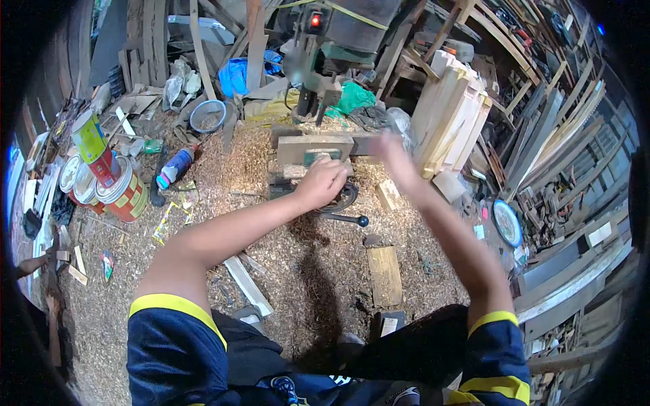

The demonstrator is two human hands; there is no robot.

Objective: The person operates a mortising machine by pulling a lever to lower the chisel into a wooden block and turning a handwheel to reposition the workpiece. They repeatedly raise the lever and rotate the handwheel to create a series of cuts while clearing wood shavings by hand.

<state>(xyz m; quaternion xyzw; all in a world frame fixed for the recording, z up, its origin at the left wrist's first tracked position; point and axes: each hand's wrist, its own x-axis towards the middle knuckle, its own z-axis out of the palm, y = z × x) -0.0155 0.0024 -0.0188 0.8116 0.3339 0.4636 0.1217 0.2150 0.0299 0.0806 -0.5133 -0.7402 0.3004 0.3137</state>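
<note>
My left hand (323, 184) is closed against the front of a machine's vise, just below its green block (321, 157). What its fingers grip is hidden under them. A wooden workpiece (315, 145) lies lengthwise in the vise, behind that hand. Below it are a black handwheel (347, 198) and a lever with a ball knob (363, 220). My right hand (393, 154) hovers near the right end of the workpiece, smeared by motion, so its fingers do not show clearly.
The machine's head carries a red light (315, 20). Stacked pale timbers (452, 111) stand right, paint buckets (122, 193) left. Wood chips cover the floor, with a wooden block (384, 276) near my feet. Another person's arm (53, 318) shows at far left.
</note>
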